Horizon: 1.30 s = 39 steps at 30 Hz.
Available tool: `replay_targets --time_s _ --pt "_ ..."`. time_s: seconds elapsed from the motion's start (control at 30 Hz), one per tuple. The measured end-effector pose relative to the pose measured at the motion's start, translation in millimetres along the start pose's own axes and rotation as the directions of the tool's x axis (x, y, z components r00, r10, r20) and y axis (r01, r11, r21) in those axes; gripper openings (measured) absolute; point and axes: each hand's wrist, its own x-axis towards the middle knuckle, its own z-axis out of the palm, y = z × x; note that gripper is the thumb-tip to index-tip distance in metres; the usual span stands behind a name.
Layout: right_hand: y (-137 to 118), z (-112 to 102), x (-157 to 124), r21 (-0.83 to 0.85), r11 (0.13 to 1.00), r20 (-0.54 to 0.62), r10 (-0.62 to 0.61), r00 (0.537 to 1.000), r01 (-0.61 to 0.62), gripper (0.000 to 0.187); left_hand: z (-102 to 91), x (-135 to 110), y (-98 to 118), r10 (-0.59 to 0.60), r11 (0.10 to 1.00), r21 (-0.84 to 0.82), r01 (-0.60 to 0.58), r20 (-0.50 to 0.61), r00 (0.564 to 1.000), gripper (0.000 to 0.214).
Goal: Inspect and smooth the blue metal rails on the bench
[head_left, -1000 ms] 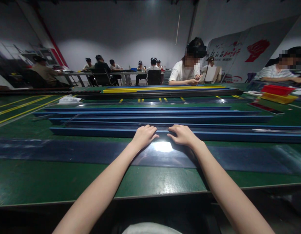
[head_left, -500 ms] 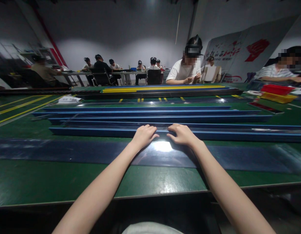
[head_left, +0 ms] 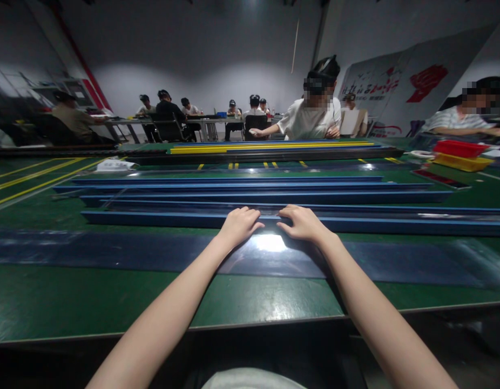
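My left hand (head_left: pixel 240 223) and my right hand (head_left: pixel 302 222) rest a short way apart on the nearest long blue channel strip (head_left: pixel 161 218). Its near wall lies between bent fingers and thumbs: the fingers reach over the top edge into the channel, with both thumbs on my side. Some fingertips are hidden inside. In front of it, under my wrists, a flat clear plastic strip (head_left: pixel 124 252) stretches across the table and reflects a bright light between my arms. Right behind the held piece lie more blue channel strips (head_left: pixel 355 197), roughly parallel to it.
Yellow strips (head_left: pixel 274 147) and dark strips lie farther back on the green table (head_left: pixel 92 302). A red tray (head_left: pixel 460 148) sits over a yellow tray (head_left: pixel 463 162) at right, near a phone-like slab (head_left: pixel 441 179). A co-worker (head_left: pixel 315 113) is across the table.
My hands and the blue channel strip have stayed in place. The co-worker across the table has turned and stretched one arm out toward the left of the view.
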Motion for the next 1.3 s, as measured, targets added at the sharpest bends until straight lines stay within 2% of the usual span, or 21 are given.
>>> replay_targets --time_s 0.37,1.3 --pt "-1.2 -0.7 -0.3 -0.011 1.0 0.029 0.003 1.0 -0.003 0.033 0.6 0.2 0.4 -0.01 1.0 0.002 0.01 0.011 1.0 0.026" --pt "1.4 -0.5 -1.1 0.018 1.0 0.005 -0.008 1.0 0.008 0.038 -4.4 0.8 1.9 -0.045 0.999 -0.014 0.046 0.059 0.997 0.026"
